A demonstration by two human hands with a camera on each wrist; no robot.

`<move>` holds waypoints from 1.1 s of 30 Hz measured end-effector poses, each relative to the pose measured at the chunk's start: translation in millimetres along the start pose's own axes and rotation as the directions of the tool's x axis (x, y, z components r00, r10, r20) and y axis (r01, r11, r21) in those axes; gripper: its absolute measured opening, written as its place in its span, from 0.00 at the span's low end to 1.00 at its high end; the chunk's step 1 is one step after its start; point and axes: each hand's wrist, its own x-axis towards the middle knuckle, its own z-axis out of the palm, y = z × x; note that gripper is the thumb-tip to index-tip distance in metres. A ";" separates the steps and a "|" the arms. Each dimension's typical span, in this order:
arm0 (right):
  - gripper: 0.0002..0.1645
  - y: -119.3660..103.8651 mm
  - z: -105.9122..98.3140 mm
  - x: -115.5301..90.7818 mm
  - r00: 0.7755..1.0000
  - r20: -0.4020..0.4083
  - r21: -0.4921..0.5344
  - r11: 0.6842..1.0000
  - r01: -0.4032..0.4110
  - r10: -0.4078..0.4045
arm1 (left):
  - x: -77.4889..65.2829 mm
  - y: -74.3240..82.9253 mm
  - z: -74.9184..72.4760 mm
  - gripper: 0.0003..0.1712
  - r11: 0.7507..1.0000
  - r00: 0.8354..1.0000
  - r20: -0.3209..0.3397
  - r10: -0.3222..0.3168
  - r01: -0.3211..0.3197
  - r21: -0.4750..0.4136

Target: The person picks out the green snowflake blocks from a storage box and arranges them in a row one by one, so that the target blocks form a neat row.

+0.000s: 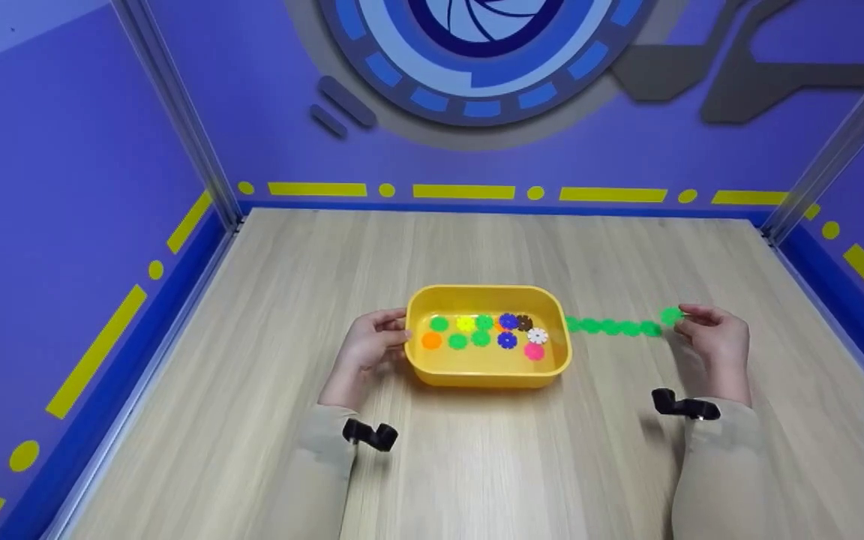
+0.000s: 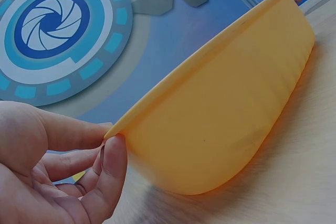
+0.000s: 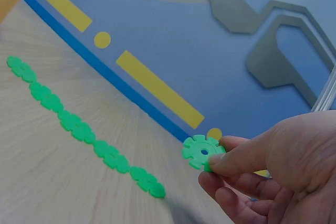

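Green disc status: it's pinched between thumb and fingers of the right hand, held up off the wooden table near the right-hand end of a row of green discs. It isn't touching that row; the right wrist view shows a clear gap.

So, progress. I count five in the row, laid end to end across the table to the right of the yellow bin. Can't tell if they're actually slotted together or just touching. The one in the fingers would make six, but I wouldn't count it as done yet.

Left hand has a pinch on the bin's left rim, probably to steady it.

As for what's left, I can make out four green pieces lying in the bin, mixed in with orange, yellow, blue, brown, white and pink pieces. If only the greens matter, I'd call it a bit past halfway. If the other colours count too, there's a fair bit to go.
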 end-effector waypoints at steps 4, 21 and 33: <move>0.23 7.3 3.1 1.1 0.999 -0.037 -0.062 0.998 -0.002 0.000 | -0.6 0.5 -0.1 0.27 1.000 1.000 0.000 -0.003 0.003 -0.003; 0.24 21.4 5.5 6.7 0.996 -0.084 -0.287 0.958 0.001 -0.026 | 0.6 -0.7 -1.2 0.27 1.000 1.000 0.016 0.008 -0.009 0.021; 0.25 21.1 5.8 4.9 0.998 -0.055 -0.348 0.938 0.007 -0.028 | -0.6 0.5 -0.4 0.26 0.999 1.000 0.011 0.016 -0.017 0.036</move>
